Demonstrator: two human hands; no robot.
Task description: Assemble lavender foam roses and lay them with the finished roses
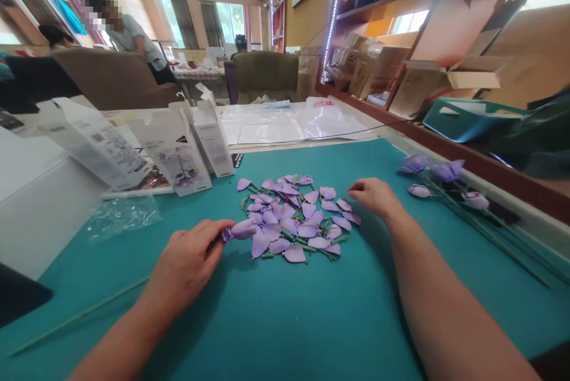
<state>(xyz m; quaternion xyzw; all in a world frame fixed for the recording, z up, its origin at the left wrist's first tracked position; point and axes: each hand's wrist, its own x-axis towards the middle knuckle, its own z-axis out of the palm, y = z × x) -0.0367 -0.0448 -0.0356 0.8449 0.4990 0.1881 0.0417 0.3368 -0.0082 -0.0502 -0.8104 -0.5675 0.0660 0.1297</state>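
Over the teal bench (285, 321), near its middle, the left hand (189, 256) has its grip closed around a pale purple flower (243, 229), smooth and elongated, with a small ruffled part right by the fingertips. Its head meets the left side of a heap of loose lilac petals (289, 226), cupped and pointed, mixed with short green pieces. A long green stem (80, 317) slants from behind the left wrist toward the near left. At the heap's right edge hovers the right hand (373, 196), grip narrow; I cannot tell whether it pinches anything. White cartons (178, 158) and a clear plastic bag (124, 218) bound the left side, while long-stemmed flowers (447, 171) lie along the right edge. Between the forearms, a broad bare stretch of bench gives room in front of the heap.
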